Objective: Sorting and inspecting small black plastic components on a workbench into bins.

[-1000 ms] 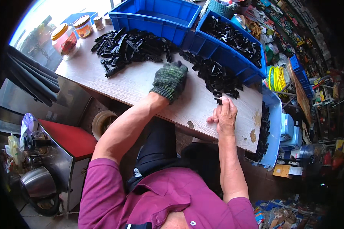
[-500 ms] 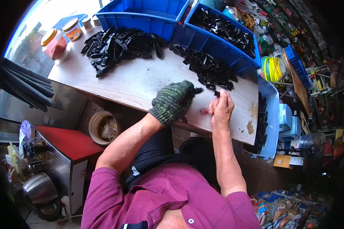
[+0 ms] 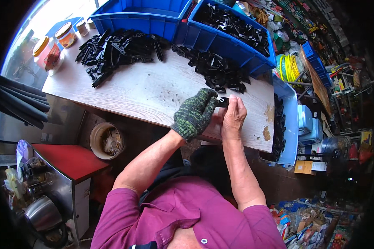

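My left hand (image 3: 196, 111), in a green-and-black knit glove, is closed around a black plastic part (image 3: 222, 102). Against the far end of that part, my bare right hand (image 3: 234, 116) pinches with thumb and fingertips. Where the fingers meet, I cannot make out whether it is one piece or two joined. Just beyond my hands lies a pile of small black plastic pieces (image 3: 222, 72). Farther left on the table (image 3: 149, 89) is a heap of longer black plastic parts (image 3: 116, 52).
A blue crate (image 3: 232, 45) of small black pieces stands at the back, beside another blue crate (image 3: 141, 23). Lidded jars (image 3: 49, 58) occupy the table's left corner. A pale blue bin (image 3: 291, 120) with black parts adjoins its right side; a bucket (image 3: 95, 141) stands below.
My hands have come together: the left moved right, and the black pieces held apart before now meet between them. The whole view has shifted slightly left.
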A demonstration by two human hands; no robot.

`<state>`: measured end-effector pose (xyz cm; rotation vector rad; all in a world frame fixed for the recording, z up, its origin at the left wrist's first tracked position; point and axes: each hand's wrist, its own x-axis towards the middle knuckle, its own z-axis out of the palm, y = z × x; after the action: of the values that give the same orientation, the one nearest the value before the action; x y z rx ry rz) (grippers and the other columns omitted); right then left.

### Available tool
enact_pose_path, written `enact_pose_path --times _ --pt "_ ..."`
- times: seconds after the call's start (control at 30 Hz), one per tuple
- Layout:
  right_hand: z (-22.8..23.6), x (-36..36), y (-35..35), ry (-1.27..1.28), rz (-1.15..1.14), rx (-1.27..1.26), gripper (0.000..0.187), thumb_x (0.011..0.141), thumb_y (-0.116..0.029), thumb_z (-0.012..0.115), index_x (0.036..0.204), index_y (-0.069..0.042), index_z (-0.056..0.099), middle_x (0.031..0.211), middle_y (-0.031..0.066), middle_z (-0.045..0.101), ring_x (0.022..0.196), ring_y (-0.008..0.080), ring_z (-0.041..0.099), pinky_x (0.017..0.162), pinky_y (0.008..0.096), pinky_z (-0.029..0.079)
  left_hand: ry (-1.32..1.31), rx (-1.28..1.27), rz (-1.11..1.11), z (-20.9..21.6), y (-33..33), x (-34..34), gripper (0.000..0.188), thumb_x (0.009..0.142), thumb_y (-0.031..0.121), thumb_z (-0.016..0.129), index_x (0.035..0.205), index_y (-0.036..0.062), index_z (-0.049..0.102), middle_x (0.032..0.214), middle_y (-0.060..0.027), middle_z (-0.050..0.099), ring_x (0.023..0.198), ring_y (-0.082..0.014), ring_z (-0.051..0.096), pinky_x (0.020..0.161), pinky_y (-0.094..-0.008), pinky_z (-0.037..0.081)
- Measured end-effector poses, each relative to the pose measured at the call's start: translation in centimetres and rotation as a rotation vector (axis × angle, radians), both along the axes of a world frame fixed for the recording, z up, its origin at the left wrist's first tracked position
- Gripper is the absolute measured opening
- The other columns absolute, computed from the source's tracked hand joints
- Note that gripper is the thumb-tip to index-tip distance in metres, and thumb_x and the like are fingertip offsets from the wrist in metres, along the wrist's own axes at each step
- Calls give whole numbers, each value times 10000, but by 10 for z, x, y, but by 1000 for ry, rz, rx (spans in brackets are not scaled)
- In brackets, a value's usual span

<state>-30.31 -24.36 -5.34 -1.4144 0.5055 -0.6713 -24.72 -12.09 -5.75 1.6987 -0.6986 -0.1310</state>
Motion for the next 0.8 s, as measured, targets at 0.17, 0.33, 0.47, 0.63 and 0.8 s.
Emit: enact_pose_path --times 0.17,0.33,0.47,0.63,0.8 --pt "-8 -1 -10 -34 -51 -288 320 993 -216 550 709 -99 459 588 -61 431 480 37 410 433 222 375 71 -29 76 4 -17 -16 257 982 211 538 1171 39 561 1050 -199 651 959 -395 639 805 -455 502" --pt "-4 -5 -8 -28 -53 -270 321 993 -214 540 706 -97 457 600 -55 438 489 46 439 430 231 384 80 -34 42 6 -15 -17 263 980 213 542 1166 29 561 1058 -203 646 963 -392 638 807 -452 501" --pt "1 -5 -2 0 -53 -258 303 993 -228 520 731 -86 467 580 -32 449 450 79 477 413 245 401 50 -64 1 4 -7 -14 266 975 192 550 1177 19 558 1045 -208 648 948 -376 647 806 -437 504" --pt "6 -5 3 34 0 -54 280 997 -240 504 771 -77 474 536 8 472 392 120 483 399 260 424 74 -49 -18 6 -1 -11 208 977 147 545 1105 1 617 1026 -187 663 943 -325 658 805 -390 509" --pt "3 -6 -1 -23 44 75 294 1010 -252 489 782 -70 450 515 35 484 364 135 470 374 286 449 61 -64 -17 1 6 -2 205 975 140 548 1113 4 617 1011 -173 666 930 -305 655 806 -376 506"
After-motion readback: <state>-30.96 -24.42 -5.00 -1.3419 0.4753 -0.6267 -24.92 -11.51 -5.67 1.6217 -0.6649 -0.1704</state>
